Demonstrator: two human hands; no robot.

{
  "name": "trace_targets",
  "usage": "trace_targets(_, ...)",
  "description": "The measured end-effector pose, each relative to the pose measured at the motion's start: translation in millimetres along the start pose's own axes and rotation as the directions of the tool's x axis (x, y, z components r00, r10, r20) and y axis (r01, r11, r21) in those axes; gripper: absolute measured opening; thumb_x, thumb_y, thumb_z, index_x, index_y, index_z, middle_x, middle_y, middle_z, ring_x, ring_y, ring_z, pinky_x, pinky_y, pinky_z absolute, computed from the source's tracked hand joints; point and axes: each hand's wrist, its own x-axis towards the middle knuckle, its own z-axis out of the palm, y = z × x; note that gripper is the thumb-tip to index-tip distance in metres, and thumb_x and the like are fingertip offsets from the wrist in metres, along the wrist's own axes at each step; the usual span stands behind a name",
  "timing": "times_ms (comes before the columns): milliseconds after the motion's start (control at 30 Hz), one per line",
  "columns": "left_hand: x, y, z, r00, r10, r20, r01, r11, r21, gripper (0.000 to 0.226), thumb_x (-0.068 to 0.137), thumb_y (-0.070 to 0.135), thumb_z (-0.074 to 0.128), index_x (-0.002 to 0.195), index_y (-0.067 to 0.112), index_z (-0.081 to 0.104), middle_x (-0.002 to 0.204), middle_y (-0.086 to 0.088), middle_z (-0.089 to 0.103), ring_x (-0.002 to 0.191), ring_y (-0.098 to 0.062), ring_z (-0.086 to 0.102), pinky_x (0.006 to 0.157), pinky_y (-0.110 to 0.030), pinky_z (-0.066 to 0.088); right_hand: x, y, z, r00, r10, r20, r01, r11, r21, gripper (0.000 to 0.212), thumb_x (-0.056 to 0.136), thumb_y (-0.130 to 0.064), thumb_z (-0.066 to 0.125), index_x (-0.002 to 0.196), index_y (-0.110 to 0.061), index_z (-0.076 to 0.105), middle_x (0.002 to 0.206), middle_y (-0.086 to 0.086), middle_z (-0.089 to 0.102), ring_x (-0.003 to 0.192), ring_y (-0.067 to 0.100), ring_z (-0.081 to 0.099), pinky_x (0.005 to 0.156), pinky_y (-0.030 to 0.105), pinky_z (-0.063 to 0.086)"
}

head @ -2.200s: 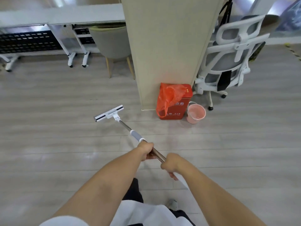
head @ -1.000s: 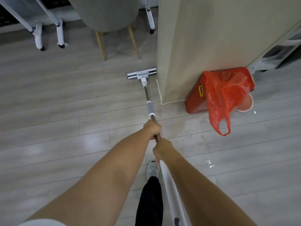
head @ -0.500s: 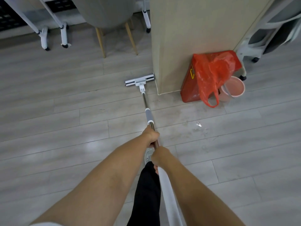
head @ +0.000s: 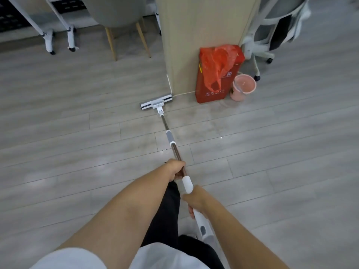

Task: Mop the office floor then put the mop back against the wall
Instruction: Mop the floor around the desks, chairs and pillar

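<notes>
A flat white mop head [head: 156,102] lies on the grey plank floor [head: 77,133], its right end at the corner of a beige pillar [head: 204,35]. The mop's thin metal pole [head: 169,133] runs back toward me. My left hand [head: 175,169] grips the brown part of the pole. My right hand [head: 195,199] grips the white upper handle closer to my body. A damp streak shows on the floor to the right of the pole.
A red box with an orange plastic bag [head: 219,74] stands against the pillar, a pink bucket [head: 243,87] beside it. A white office chair [head: 275,32] is at the right, a grey chair [head: 116,14] and white desk legs [head: 48,37] at the back left.
The mop head has been pulled back from the pillar's left side to its near corner. My hands have spread apart along the pole, the right sliding down the white handle.
</notes>
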Motion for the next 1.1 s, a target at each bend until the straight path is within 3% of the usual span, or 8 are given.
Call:
trace_targets(167, -15.7, -6.0, 27.3, 0.999, 0.037, -0.036, -0.037, 0.999, -0.014, 0.014, 0.095, 0.020, 0.061, 0.098, 0.007, 0.057, 0.081, -0.011, 0.061, 0.074, -0.025, 0.062, 0.074, -0.038, 0.057, -13.4, 8.2, -6.1, 0.994, 0.010, -0.106, -0.010, 1.000, 0.003, 0.022, 0.100, -0.029, 0.047, 0.106, -0.008, 0.053, 0.063, 0.005, 0.061, 0.038, 0.015, 0.052, 0.043, 0.023, 0.045)
trace_targets(300, -2.5, -1.2, 22.9, 0.992, 0.057, -0.111, -0.062, 0.997, -0.042, 0.010, 0.094, 0.015, 0.061, 0.097, 0.006, 0.059, 0.080, -0.013, 0.064, 0.071, -0.028, 0.065, 0.060, -0.033, 0.055, -3.8, -6.4, -4.6, 0.990, 0.024, -0.136, -0.032, 0.998, -0.056, 0.029, 0.105, -0.035, 0.048, 0.115, -0.008, 0.054, 0.078, 0.002, 0.060, 0.052, 0.013, 0.057, 0.043, 0.025, 0.043)
trace_targets(400, 11.9, 17.5, 6.5, 0.986, 0.074, -0.153, -0.083, 0.995, -0.057, 0.004, 0.095, 0.011, 0.057, 0.094, 0.008, 0.058, 0.077, -0.012, 0.063, 0.066, -0.027, 0.063, 0.062, -0.033, 0.054, 15.5, -36.4, -1.9, 0.993, 0.042, -0.111, -0.046, 0.998, -0.033, 0.029, 0.105, -0.036, 0.047, 0.113, -0.008, 0.052, 0.091, 0.008, 0.066, 0.059, 0.021, 0.062, 0.057, 0.035, 0.059)
trace_targets(500, 31.8, 51.5, -21.0, 0.976, 0.103, -0.193, -0.114, 0.992, -0.049, 0.006, 0.096, 0.013, 0.057, 0.093, 0.008, 0.058, 0.078, -0.013, 0.064, 0.068, -0.028, 0.063, 0.065, -0.035, 0.054, 38.2, -80.5, -7.7, 0.993, 0.047, -0.110, -0.050, 0.998, -0.027, 0.035, 0.105, -0.037, 0.048, 0.121, -0.006, 0.052, 0.094, 0.011, 0.067, 0.056, 0.023, 0.061, 0.045, 0.029, 0.048)
trace_targets(567, 45.2, 76.9, -36.8, 0.973, 0.112, -0.203, -0.123, 0.992, -0.042, 0.007, 0.097, 0.014, 0.057, 0.094, 0.007, 0.059, 0.078, -0.013, 0.064, 0.067, -0.027, 0.063, 0.064, -0.034, 0.054, 54.4, -107.6, -15.4, 0.994, 0.036, -0.099, -0.037, 0.999, -0.010, 0.035, 0.105, -0.035, 0.049, 0.121, -0.004, 0.053, 0.101, 0.015, 0.071, 0.061, 0.026, 0.062, 0.047, 0.028, 0.048)
trace_targets(800, 75.2, 104.5, -42.5, 0.980, 0.084, -0.180, -0.080, 0.996, 0.026, 0.005, 0.096, 0.012, 0.054, 0.095, 0.008, 0.058, 0.086, -0.014, 0.068, 0.079, -0.029, 0.068, 0.068, -0.037, 0.059, 78.0, -124.3, -34.2, 0.996, 0.072, -0.053, -0.071, 0.997, 0.011, 0.033, 0.104, -0.028, 0.043, 0.118, 0.000, 0.053, 0.063, 0.011, 0.061, 0.038, 0.020, 0.054, 0.047, 0.025, 0.045)
trace_targets(933, 71.6, 82.5, -21.4, 0.979, 0.090, -0.182, -0.090, 0.996, 0.012, 0.016, 0.096, 0.015, 0.052, 0.110, 0.010, 0.058, 0.100, -0.016, 0.070, 0.095, -0.032, 0.071, 0.056, -0.032, 0.052, 73.2, -94.6, -30.4, 0.998, 0.043, -0.056, -0.041, 0.999, 0.029, 0.039, 0.104, -0.035, 0.041, 0.118, -0.001, 0.053, 0.057, 0.009, 0.060, 0.028, 0.016, 0.050, 0.046, 0.024, 0.045)
trace_targets(1100, 47.9, 48.9, 4.2, 0.976, 0.101, -0.194, -0.098, 0.995, 0.025, 0.024, 0.094, 0.013, 0.051, 0.116, 0.008, 0.058, 0.108, -0.018, 0.070, 0.099, -0.034, 0.071, 0.052, -0.031, 0.049, 50.7, -53.8, -22.9, 0.997, 0.033, -0.064, -0.028, 0.996, 0.088, 0.036, 0.103, -0.027, 0.042, 0.123, 0.000, 0.052, 0.060, 0.010, 0.056, 0.025, 0.013, 0.046, 0.032, 0.012, 0.034)
